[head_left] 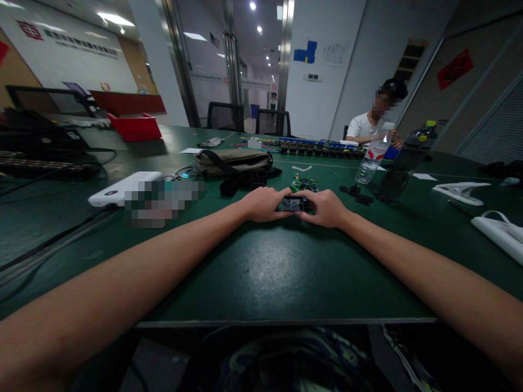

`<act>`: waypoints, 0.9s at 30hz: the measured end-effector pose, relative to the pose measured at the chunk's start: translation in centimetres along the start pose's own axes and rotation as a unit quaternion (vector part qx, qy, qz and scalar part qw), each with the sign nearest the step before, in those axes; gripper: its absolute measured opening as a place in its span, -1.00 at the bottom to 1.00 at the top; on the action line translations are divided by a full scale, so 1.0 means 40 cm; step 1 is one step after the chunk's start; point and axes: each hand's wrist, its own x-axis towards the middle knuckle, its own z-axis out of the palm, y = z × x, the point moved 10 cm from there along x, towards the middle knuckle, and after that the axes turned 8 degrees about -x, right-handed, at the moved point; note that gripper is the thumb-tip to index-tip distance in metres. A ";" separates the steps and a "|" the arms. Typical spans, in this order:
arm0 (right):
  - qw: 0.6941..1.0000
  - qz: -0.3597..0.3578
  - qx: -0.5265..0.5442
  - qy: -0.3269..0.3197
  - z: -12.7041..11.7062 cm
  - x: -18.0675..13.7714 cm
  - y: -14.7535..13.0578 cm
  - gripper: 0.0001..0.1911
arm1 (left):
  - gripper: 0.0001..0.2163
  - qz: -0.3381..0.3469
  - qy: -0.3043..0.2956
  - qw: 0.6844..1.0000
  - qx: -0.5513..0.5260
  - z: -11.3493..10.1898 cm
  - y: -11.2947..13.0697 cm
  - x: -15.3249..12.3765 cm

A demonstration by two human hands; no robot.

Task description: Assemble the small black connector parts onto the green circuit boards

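I hold the small black box [293, 203] between both hands, near the middle of the surface [265, 277], its printed side turned toward me. My left hand [265, 204] closes on one end and my right hand [326, 208] on the other, fingers narrowed onto it and thumbs along the lower edge. Whether the box's underside touches the surface I cannot tell.

The likeliest trouble, to my mind, is a slip: the box is small and looks smooth, so if one end loosens before the other it could tip and drop. Squeezing unevenly from the two ends might twist it or mark the casing.

The green circuit boards [304, 183] lie just behind my fingers; pushing forward carelessly could knock them or scrape their parts. A wide swing of my right hand might scatter the black plastic pieces [357, 194], and reaching farther that way could topple the clear bottle [372, 160] or the dark bottle [404, 163]. If either leaked, liquid could run toward the boards; I cannot tell how tightly they are capped.
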 end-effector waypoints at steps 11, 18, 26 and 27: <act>1.000 0.002 -0.005 -0.008 0.005 0.001 0.002 -0.53 | -0.49 -0.002 0.004 1.000 0.008 0.000 -0.001 0.000; 1.000 0.002 -0.005 -0.001 0.006 0.000 0.003 -0.53 | -0.49 0.001 0.001 1.000 0.000 0.002 -0.002 0.000; 1.000 0.001 0.006 0.004 0.002 -0.001 0.001 -0.54 | -0.50 0.000 0.001 1.000 -0.001 0.000 0.000 -0.001; 1.000 0.001 0.005 0.004 0.002 -0.001 0.002 -0.54 | -0.50 -0.001 0.002 1.000 -0.002 0.000 0.000 -0.001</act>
